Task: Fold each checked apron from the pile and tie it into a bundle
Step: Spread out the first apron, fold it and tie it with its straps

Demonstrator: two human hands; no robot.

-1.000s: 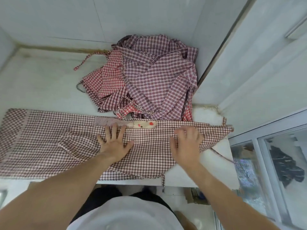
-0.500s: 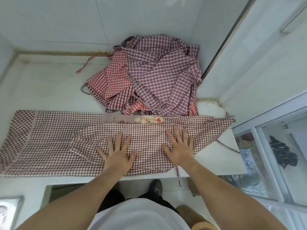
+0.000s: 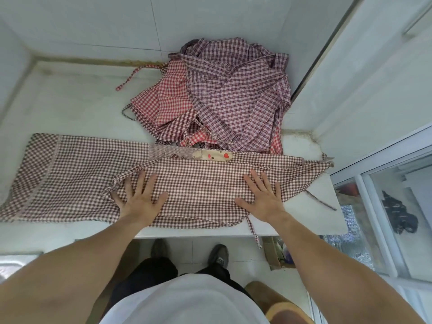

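Observation:
A brown-and-white checked apron (image 3: 77, 178) lies spread along the front of the white counter (image 3: 77, 106), its right part folded over towards me. My left hand (image 3: 139, 198) lies flat on the folded layer near its left end, fingers spread. My right hand (image 3: 263, 195) presses flat on the same layer further right, fingers straight. A cream patch with red hearts (image 3: 215, 156) shows at the apron's far edge. One apron tie (image 3: 253, 232) hangs off the counter's front edge. Behind lies the pile of checked aprons (image 3: 224, 97), red and purple.
Tiled walls close the counter at the back and left. A white cabinet side (image 3: 364, 73) stands to the right, with glass panels (image 3: 397, 213) below it. A cardboard box (image 3: 277, 253) sits on the floor by my feet. Another tie (image 3: 321, 202) trails off the right end.
My hands have slid apart along the folded layer, the left one leftwards and the right one rightwards, both flat. The right hand's fingers were curled a second ago and are straight now.

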